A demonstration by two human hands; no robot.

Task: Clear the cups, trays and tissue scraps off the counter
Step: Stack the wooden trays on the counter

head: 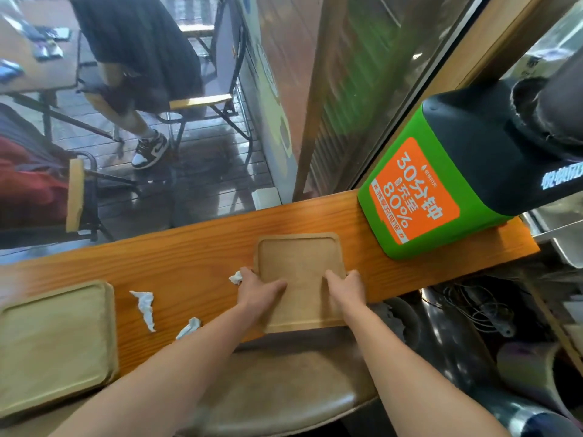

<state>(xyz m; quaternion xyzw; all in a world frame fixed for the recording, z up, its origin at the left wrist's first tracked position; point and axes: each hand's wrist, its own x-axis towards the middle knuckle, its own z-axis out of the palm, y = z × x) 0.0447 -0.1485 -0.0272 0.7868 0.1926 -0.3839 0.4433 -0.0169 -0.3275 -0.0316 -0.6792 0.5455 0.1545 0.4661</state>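
A square wooden tray [299, 263] lies on the orange wooden counter [189, 257], its near edge past the counter's front edge. My left hand [257, 287] grips the tray's left side, thumb on top. My right hand [345, 283] grips its right side the same way. A second wooden tray [53, 339] rests at the counter's left end. White tissue scraps lie between the trays: one [236, 276] beside my left hand, a long one [145, 305], and a small one [189, 328] near the front edge. No cups are in view.
A green and black charging box [441, 184] with an orange label stands on the counter's right end. A brown padded stool seat [277, 383] sits below me. Beyond the window glass are chairs and a seated person. Cables and dark clutter lie at lower right.
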